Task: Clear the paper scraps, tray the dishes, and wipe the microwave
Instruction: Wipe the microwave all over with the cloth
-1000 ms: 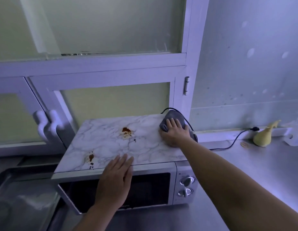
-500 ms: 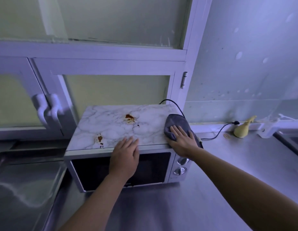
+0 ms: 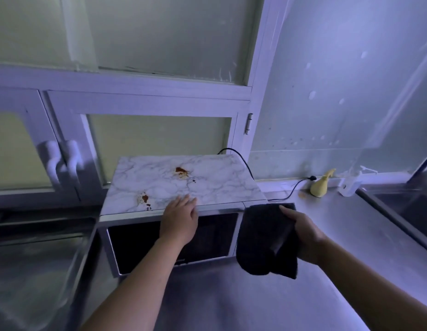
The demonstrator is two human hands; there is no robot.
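Nearest the camera, a dark cloth was held bunched in the right hand, hanging clear in front of the microwave, while the left hand was laid flat and open on the front edge of its marbled top. Farther back, two brown stains were left unwiped on that top, so the wiping was judged unfinished; no paper scraps, dishes or tray were seen

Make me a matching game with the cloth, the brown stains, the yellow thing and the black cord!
Things:
1. dark cloth
2. brown stains
3. yellow thing
4. black cord

Places:
A. on the marble microwave top
B. by the wall, on the counter
C. hanging from the right hand
D. running behind the microwave

Pairs: 1-C, 2-A, 3-B, 4-D
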